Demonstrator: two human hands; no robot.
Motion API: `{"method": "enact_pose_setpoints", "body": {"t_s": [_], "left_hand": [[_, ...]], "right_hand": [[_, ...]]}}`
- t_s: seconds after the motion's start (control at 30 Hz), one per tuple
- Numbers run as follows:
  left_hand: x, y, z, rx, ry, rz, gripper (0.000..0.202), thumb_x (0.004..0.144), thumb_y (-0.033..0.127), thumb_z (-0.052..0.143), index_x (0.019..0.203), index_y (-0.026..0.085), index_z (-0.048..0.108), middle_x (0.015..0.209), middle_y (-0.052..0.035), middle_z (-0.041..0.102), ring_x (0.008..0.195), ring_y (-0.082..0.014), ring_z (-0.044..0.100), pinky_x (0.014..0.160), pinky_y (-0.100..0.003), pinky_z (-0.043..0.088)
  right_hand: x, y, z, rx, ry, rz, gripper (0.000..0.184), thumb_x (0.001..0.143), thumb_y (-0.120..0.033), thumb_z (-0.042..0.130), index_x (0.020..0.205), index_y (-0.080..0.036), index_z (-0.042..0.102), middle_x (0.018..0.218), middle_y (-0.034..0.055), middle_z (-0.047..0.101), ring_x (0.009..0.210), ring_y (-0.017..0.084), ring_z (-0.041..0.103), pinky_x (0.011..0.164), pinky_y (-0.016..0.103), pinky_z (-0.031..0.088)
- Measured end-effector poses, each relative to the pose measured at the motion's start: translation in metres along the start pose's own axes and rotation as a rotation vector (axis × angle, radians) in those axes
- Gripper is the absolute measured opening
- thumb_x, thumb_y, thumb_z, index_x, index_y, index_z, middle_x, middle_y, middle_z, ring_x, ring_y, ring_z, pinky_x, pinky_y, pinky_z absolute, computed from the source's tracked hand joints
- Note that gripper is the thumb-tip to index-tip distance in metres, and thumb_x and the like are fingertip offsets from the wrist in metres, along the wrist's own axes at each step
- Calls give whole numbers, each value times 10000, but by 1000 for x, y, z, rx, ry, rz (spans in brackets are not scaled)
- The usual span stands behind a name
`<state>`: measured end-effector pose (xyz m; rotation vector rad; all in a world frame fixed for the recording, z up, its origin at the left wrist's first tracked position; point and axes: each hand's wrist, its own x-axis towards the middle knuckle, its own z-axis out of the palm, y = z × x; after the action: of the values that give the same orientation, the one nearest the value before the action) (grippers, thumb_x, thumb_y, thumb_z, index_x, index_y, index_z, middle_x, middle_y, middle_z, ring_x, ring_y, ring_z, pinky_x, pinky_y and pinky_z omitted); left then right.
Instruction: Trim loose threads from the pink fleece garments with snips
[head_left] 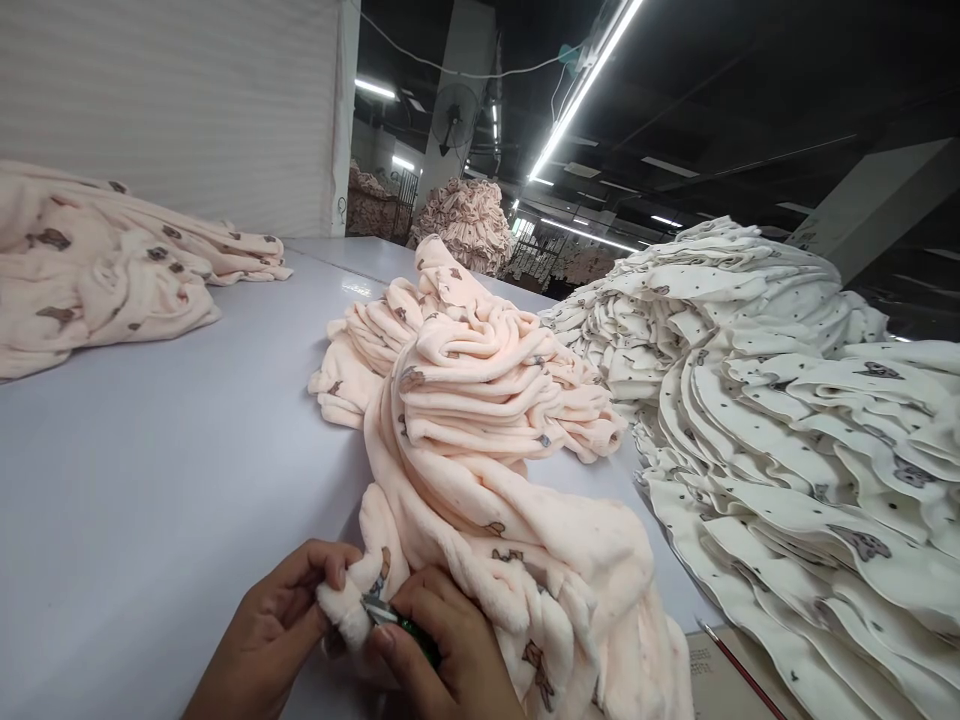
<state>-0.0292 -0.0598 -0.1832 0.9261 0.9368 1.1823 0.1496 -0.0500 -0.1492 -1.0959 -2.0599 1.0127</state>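
Observation:
A pale pink fleece garment (480, 480) with small animal prints spills over the table towards me, heaped in folds at its far end. Between its fingers and thumb, my left hand (281, 625) pinches a rolled edge of the fleece at the lower middle. Close beside it, my right hand (450, 635) is closed around thread snips (390, 612) with a dark green handle. The metal blades point left and touch the pinched edge. Part of the handle is hidden by my fingers.
White printed fabric (750, 400) lies in a tall layered heap at the right. More pink fleece (97, 270) sits at the left. A pencil (742, 670) rests on brown card (709, 680) at the lower right. Beyond the pale table (172, 480) stands another pink pile (469, 220).

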Motion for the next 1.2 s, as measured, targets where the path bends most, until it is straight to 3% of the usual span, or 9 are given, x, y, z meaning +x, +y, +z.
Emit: {"method": "enact_pose_setpoints", "body": {"t_s": [0.13, 0.27, 0.33, 0.43, 0.6, 0.73, 0.87, 1.03, 1.2], "left_hand": [[-2, -1, 1, -22, 2, 14, 212, 814, 399, 625, 788, 251, 476, 932, 48, 572, 781, -142, 528, 661, -196, 451], [0, 8, 8, -22, -55, -10, 248, 789, 444, 638, 955, 295, 529, 900, 30, 583, 783, -173, 558, 688, -231, 459], [3, 14, 9, 58, -80, -41, 305, 784, 474, 634, 983, 247, 592, 887, 3, 606, 821, -191, 555, 760, -249, 451], [8, 18, 8, 46, -131, -164, 304, 785, 458, 635, 807, 155, 657, 745, -14, 603, 753, -196, 541, 726, -273, 446], [14, 10, 3, -123, -159, -265, 267, 826, 393, 587, 824, 144, 682, 628, -16, 597, 666, -192, 536, 686, -308, 439], [13, 10, 4, -249, -145, -280, 257, 816, 358, 610, 911, 142, 711, 647, -39, 634, 639, -183, 528, 678, -304, 445], [10, 20, 11, -161, -101, -262, 328, 772, 406, 650, 934, 127, 709, 651, -40, 639, 645, -209, 554, 643, -296, 447], [7, 29, 15, -6, -127, -196, 295, 769, 416, 644, 852, 140, 710, 628, 8, 570, 629, -170, 503, 603, -238, 407], [5, 30, 14, 90, -107, -177, 327, 776, 440, 614, 726, 123, 672, 667, -16, 588, 621, -157, 454, 578, -228, 374]], "right_hand": [[0, 2, 3, 15, 51, -21, 175, 873, -296, 511, 741, -192, 562, 750, -5, 499, 722, 140, 505, 661, 240, 373], [-1, 5, 7, -24, 133, 7, 208, 710, -267, 649, 863, -200, 524, 792, -7, 519, 719, 161, 480, 634, 258, 362], [1, 7, 8, -46, 213, 8, 172, 738, -191, 554, 903, -202, 508, 792, -2, 526, 719, 165, 485, 647, 266, 377], [6, 11, 7, -133, 319, -55, 159, 743, -109, 416, 844, -217, 473, 748, -2, 491, 673, 168, 475, 606, 272, 371], [9, 7, -4, -376, 118, 32, 289, 650, -42, 468, 877, -212, 526, 947, 59, 530, 844, 236, 522, 694, 344, 407], [2, 0, -13, -270, 14, 39, 112, 831, -286, 540, 905, -201, 542, 912, 54, 554, 862, 225, 554, 735, 336, 436], [-3, 0, -11, -385, -51, 40, 160, 852, -386, 544, 869, -229, 571, 890, 35, 569, 816, 214, 598, 690, 308, 470], [-4, 0, -4, -603, -5, -55, 178, 841, -417, 568, 946, -278, 604, 907, 14, 613, 712, 199, 641, 565, 278, 480], [-5, -4, -8, -594, -40, -64, 137, 813, -404, 611, 866, -280, 638, 863, -15, 642, 664, 180, 647, 569, 269, 483]]}}
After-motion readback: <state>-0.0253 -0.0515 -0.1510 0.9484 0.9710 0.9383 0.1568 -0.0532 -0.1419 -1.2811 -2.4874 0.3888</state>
